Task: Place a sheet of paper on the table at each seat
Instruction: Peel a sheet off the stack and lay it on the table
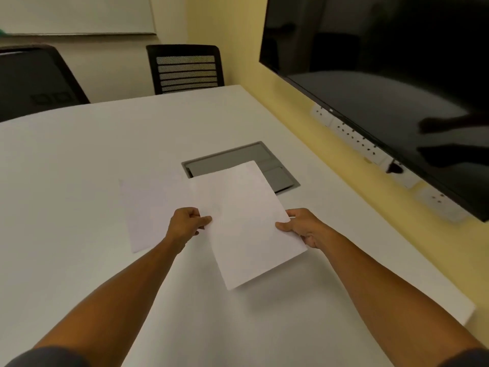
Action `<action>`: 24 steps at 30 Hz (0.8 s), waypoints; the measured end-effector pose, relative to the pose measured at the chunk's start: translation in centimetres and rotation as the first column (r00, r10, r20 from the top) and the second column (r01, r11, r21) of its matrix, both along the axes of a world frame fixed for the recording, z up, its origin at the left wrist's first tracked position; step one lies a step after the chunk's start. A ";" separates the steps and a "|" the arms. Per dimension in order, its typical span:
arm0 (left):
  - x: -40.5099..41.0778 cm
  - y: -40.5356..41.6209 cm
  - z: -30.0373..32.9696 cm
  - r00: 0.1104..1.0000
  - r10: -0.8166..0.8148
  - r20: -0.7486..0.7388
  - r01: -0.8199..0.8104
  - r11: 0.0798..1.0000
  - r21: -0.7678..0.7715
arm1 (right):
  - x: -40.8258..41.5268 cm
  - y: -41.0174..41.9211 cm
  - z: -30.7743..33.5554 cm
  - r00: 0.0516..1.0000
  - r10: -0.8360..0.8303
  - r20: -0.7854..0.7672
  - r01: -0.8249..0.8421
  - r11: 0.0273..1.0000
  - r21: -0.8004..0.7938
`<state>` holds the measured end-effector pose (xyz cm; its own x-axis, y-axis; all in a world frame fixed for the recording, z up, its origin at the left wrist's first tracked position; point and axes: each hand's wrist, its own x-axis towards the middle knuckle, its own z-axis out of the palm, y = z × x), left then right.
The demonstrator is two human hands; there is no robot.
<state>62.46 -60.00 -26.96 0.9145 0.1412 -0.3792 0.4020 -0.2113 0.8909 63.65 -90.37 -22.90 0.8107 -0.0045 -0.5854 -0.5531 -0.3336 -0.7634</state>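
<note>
Holding a stack of paper [246, 223] in both hands, lifted off the white table [79, 181]; left hand [185, 223] pinching the stack's left edge, thumb on top, fingers curled under; right hand [299, 229] clamped on the right edge, thumb on top, fingers beneath; both closed on the paper, not open.

Landmark: grey cable hatch [267, 165] set into the tabletop; stack held just in front of the hatch, far corner overlapping its near edge; tilted, near end angled toward the wearer.

One single sheet [148, 210] lying flat on the table, left of the hatch and just beside the held stack; left hand partly over its right side; cannot tell whether touching it; faint against the white top, edges hard to trace.

Seats: one slatted-back chair [185, 67] beyond the hatch at the far edge; a second dark chair [34, 80] far left of the hatch; no paper visible in front of either.

Wall screen [383, 75] right of the hatch, socket strip [352, 133] below it.

Progress, judged: early; one sheet down at most; at least two far seats left; rest of table out of frame, so total unknown; thickness of stack suggests several sheets remaining.
</note>
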 end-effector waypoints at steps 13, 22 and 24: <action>-10.1 -16.1 -5.0 0.974 -0.016 -0.224 0.055 0.984 0.167 | -9.9 -12.2 -4.8 0.999 -0.020 0.050 0.044 0.846 -0.532; -9.7 -18.3 -8.2 0.955 0.007 -0.296 0.097 0.937 0.336 | -10.4 -12.3 -11.3 0.996 -0.084 -0.031 0.051 0.820 -0.569; -9.5 -18.5 -8.6 0.954 0.018 -0.299 0.099 0.924 0.371 | -10.4 -12.2 -12.6 0.996 -0.079 -0.042 0.038 0.797 -0.602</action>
